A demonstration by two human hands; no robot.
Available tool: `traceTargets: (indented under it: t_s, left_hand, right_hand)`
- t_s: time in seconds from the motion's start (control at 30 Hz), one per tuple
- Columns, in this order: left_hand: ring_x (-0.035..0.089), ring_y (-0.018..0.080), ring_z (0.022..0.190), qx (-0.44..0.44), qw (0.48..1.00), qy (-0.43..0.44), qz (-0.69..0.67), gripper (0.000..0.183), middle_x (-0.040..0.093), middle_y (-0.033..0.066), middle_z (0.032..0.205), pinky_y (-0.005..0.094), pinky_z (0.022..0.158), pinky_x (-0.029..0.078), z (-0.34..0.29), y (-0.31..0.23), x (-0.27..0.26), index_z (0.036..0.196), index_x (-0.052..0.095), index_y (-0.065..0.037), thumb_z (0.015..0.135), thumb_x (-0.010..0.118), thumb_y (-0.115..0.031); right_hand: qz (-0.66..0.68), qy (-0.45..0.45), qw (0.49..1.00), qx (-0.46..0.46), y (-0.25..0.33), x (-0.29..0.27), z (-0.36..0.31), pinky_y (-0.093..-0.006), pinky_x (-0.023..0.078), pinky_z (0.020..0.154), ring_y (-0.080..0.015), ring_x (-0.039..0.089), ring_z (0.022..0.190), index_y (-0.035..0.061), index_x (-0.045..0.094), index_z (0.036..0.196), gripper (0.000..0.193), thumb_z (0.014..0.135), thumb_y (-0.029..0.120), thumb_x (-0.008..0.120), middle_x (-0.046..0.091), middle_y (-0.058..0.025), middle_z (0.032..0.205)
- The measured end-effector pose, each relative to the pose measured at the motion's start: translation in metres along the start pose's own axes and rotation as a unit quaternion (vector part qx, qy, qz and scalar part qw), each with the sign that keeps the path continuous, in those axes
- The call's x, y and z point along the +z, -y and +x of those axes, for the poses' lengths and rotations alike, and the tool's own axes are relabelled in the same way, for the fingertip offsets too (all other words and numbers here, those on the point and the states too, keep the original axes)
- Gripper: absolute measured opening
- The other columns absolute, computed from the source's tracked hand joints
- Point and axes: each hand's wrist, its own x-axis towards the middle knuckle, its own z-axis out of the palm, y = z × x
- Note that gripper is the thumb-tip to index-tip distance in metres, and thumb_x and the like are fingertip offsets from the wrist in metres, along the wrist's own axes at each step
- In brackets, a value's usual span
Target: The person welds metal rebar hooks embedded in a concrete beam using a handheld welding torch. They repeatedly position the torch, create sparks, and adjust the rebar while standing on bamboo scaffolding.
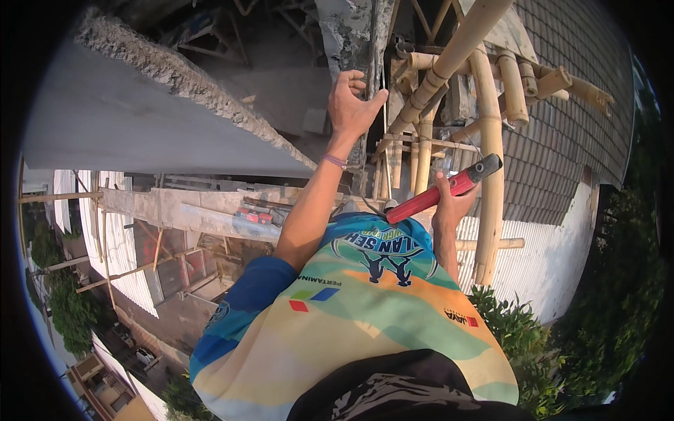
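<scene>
My left hand [352, 109] is raised beside the edge of a rough concrete column [344, 31]. Its thumb stands apart and its fingers are partly curled, with nothing visible in them. A thin pale strip [384, 137] runs along the column close to the thumb. Lower and to the right, my right hand [455, 207] grips a red spirit level [425, 201] with a black end. The level slants in front of my shirt, its black end up to the right. My palm hides part of its side.
Bamboo scaffold poles [486, 140] stand and cross at the right, before a tiled roof [562, 91]. A grey wall slab [140, 119] with a broken edge spans the left. Below it, a ledge [161, 207] carries a red object [254, 215]. The ground lies far below.
</scene>
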Motion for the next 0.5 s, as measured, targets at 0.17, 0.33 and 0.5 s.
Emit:
traceTargets:
  t_s: [0.17,0.33,0.5]
  left_hand:
    - [0.058,0.0266,0.098,0.016,0.998,-0.040,-0.046,0.068,0.058,0.0135,0.108,0.0409,0.088,0.048,-0.017,0.002,0.003,0.118,0.054,-0.001,0.071,0.086,-0.039]
    - [0.060,0.0255,0.100,-0.010,1.000,0.003,-0.028,0.046,0.059,0.0137,0.112,0.0395,0.090,0.049,-0.072,0.021,-0.025,0.115,0.058,0.000,0.082,0.078,-0.025]
    - [0.066,0.0184,0.084,-0.095,0.980,0.146,-0.092,0.028,0.068,0.0081,0.095,0.0318,0.080,0.052,-0.114,0.032,-0.040,0.104,0.064,0.000,0.084,0.075,-0.016]
  right_hand:
    - [-0.017,0.024,0.999,0.025,0.003,-0.004,-0.009,-0.0326,0.047,0.081,-0.0164,0.055,0.087,0.0015,0.047,0.118,0.068,0.071,0.028,0.088,0.055,-0.0071,0.095]
    - [0.000,0.051,0.999,0.009,-0.005,0.001,-0.017,-0.0323,0.047,0.080,-0.0169,0.055,0.087,0.0011,0.046,0.123,0.071,0.071,0.026,0.087,0.054,-0.0072,0.098]
    - [0.035,0.135,0.990,-0.006,-0.008,0.008,-0.013,-0.0315,0.047,0.079,-0.0155,0.054,0.088,0.0009,0.044,0.131,0.081,0.069,0.031,0.087,0.053,-0.0069,0.102]
